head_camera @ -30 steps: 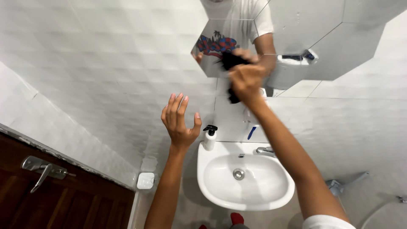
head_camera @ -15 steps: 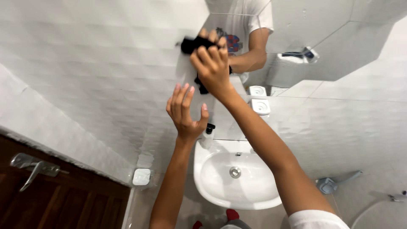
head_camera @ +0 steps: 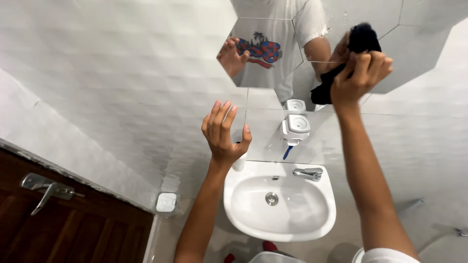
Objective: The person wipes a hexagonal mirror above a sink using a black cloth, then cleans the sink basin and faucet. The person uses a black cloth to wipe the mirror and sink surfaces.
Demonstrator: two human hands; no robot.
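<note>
Right hand: right hand raised high, fingers curled tight around a black cloth, pressing it flat to the mirror
Cloth position: on the right part of the glass, upper right of view; a loose tail hangs down past the wrist toward the mirror's lower edge
Change: half a second ago the cloth sat on the left part of the mirror, over the reflected shirt print; a second ago it was nearer the lower middle; now it has swept across to the right side
Reading: looks like side-to-side wiping passes; left and centre panels seem covered, right panel now under the cloth; a few specks show on the glass above the cloth, so I judge that patch not finished
Left hand: left hand held up in the air, fingers spread and slightly bent, gripping nothing, touching nothing; barely shifted across the three moments
Below: white basin with chrome tap; white wall holder with a blue handle hanging from it, just under the mirror edge
Partly hidden: soap dispenser behind the left hand, only its white body shows
Left edge: brown door with metal handle, well apart from both hands
View: camera tilted slightly since the earlier frames; basin sits about the same
</note>
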